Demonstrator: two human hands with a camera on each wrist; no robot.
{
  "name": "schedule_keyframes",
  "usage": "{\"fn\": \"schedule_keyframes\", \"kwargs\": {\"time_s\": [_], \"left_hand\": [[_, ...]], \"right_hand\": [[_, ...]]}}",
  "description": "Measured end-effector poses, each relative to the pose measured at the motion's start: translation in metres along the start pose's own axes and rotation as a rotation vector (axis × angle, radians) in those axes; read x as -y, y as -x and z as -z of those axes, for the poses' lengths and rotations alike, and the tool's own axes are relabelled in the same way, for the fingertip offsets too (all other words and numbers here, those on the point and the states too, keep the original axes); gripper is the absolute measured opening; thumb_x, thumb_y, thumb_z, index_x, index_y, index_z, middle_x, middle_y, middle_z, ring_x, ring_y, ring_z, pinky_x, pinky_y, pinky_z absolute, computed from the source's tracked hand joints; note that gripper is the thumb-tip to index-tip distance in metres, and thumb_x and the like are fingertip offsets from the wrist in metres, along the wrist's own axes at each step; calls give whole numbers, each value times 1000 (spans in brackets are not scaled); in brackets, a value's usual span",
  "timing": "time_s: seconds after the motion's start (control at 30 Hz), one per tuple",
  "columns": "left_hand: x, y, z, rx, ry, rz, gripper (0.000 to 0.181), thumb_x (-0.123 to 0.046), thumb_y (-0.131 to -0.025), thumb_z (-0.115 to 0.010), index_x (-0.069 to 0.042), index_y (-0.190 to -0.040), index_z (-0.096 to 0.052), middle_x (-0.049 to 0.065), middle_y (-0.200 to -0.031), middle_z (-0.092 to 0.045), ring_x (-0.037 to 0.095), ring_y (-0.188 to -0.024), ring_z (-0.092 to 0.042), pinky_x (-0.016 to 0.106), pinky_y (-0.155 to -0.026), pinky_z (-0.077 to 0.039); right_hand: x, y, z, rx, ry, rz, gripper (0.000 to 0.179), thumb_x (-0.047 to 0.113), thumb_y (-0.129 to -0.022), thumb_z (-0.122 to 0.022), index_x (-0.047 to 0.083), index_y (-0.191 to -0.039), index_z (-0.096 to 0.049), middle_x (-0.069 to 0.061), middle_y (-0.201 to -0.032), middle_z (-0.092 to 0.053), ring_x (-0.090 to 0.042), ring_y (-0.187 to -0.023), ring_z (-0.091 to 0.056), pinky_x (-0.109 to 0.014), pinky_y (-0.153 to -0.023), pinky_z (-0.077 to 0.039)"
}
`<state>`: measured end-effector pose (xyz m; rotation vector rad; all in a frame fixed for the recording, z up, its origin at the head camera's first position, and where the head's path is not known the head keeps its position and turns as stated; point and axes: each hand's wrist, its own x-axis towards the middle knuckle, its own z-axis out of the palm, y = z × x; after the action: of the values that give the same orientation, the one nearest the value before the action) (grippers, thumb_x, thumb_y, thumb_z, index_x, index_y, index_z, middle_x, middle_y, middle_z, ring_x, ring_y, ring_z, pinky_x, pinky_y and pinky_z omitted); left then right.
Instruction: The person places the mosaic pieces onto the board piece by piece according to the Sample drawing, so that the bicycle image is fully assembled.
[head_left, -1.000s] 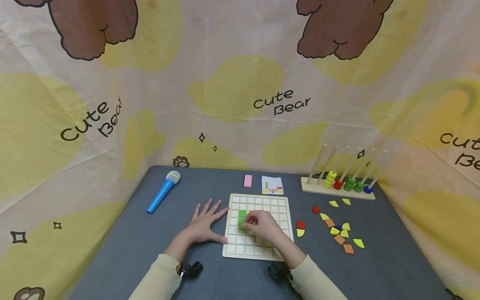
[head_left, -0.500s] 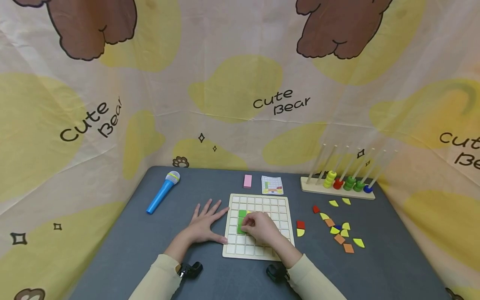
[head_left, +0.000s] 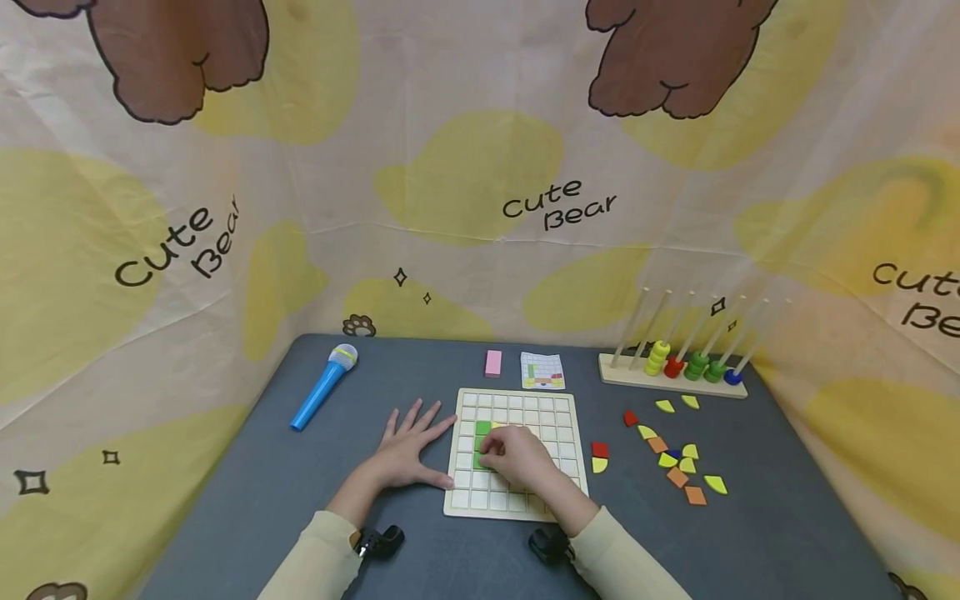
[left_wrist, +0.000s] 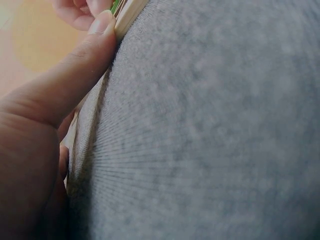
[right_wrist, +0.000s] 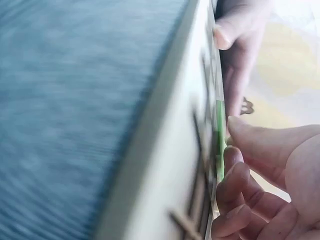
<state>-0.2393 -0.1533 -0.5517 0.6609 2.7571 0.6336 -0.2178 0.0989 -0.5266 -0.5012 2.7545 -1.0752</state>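
A square wooden grid board [head_left: 517, 517] lies flat on the table. On its left half a column of green square tiles [head_left: 483, 428] stands out, with a sliver of yellow beside the top one. My right hand [head_left: 521, 458] is over the board, thumb and curled fingers pinching at the lower green tile [right_wrist: 219, 127]; the hand partly covers it. The left hand [head_left: 408, 454] is spread on the table, its thumb and index fingertip touching the board's left edge. In the left wrist view the left thumb [left_wrist: 75, 65] lies along that edge.
Right of the board are a red square [head_left: 600, 449], a yellow quarter-round [head_left: 600, 465] and scattered orange, yellow, red and blue pieces. Behind stand a pegged bead rack [head_left: 675, 379], a pattern card [head_left: 542, 372] and a pink block [head_left: 492, 363]. A blue toy microphone [head_left: 324, 387] lies far left.
The right hand has shifted slightly down and left along the green column, where more green now shows. The left hand holds its place.
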Motion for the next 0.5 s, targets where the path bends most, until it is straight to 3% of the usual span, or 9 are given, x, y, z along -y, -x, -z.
{"fn": "schedule_keyframes", "kwargs": {"time_s": [0.27, 0.5], "left_hand": [[0, -1, -2, 1, -8, 21, 112, -80, -66, -74, -39, -160, -27, -1, -171, -12, 36, -157, 5, 67, -119, 9], [-1, -1, -2, -3, -16, 23, 113, -80, -66, -74, -39, -159, -28, 0, -171, -12, 36, -157, 4, 67, -119, 9]], "right_hand": [[8, 1, 34, -36, -50, 8, 4, 23, -92, -75, 19, -90, -75, 8, -75, -64, -11, -65, -56, -27, -56, -47], [-4, 1, 74, -94, -58, -5, 4, 23, -93, -74, 20, -92, -76, 7, -82, -67, -14, -70, -57, -30, -63, -49]]}}
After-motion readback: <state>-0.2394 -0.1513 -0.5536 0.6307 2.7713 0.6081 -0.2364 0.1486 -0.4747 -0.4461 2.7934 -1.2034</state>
